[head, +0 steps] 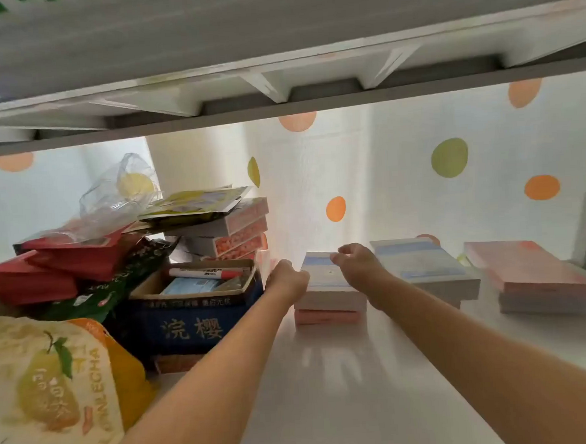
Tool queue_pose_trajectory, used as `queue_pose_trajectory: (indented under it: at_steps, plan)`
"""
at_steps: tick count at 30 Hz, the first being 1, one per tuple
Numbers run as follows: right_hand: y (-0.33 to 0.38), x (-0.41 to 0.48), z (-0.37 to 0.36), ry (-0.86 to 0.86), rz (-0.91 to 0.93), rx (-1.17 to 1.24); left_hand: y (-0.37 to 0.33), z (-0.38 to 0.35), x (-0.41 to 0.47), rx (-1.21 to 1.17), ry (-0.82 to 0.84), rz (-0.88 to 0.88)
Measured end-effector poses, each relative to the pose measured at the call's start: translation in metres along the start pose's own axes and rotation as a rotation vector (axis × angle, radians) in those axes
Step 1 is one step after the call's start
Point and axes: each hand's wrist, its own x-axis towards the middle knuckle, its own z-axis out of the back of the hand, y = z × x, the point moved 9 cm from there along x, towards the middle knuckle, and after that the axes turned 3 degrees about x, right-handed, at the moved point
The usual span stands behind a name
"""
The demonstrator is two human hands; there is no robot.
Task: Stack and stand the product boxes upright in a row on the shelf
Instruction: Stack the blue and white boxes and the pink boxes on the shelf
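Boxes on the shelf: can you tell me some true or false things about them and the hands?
1. The left hand and right hand both hold the blue-striped white box. True.
2. That box stands upright. False: it lies flat on a pink box.
3. A marker pen lies in the blue carton. True.
4. The stack farthest right has a green box on top. False: the rightmost top box is pink.

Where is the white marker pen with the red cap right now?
Head view, left of centre: the white marker pen lies inside the open blue cardboard box, beside a light blue packet, just left of the left hand.
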Motion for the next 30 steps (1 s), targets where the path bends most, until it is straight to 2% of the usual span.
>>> queue_pose_trajectory:
  at_steps: [5,16,19,22,25,28,30]
  plan:
    - [-0.016,0.005,0.001,-0.067,-0.097,-0.145,-0.004,-0.017,0.0,-0.057,0.1,0.025]
    - [-0.04,0.01,0.001,-0.116,-0.244,-0.036,0.004,-0.022,-0.002,-0.027,0.104,0.06]
    - [-0.045,0.008,-0.003,-0.063,-0.274,-0.028,0.006,-0.023,-0.005,-0.021,0.108,0.053]
    - [-0.035,0.0,-0.006,-0.02,-0.211,0.032,0.008,-0.022,-0.01,-0.055,0.08,0.041]
    - [-0.014,-0.012,0.01,-0.121,-0.079,0.066,-0.002,-0.006,-0.018,-0.283,-0.056,-0.025]
    - [0.008,-0.037,0.016,-0.046,0.068,0.437,-0.012,0.015,-0.034,-0.563,-0.174,-0.139]
    - [0.014,-0.056,0.028,0.002,0.137,0.611,-0.018,0.022,-0.049,-0.702,-0.147,-0.243]
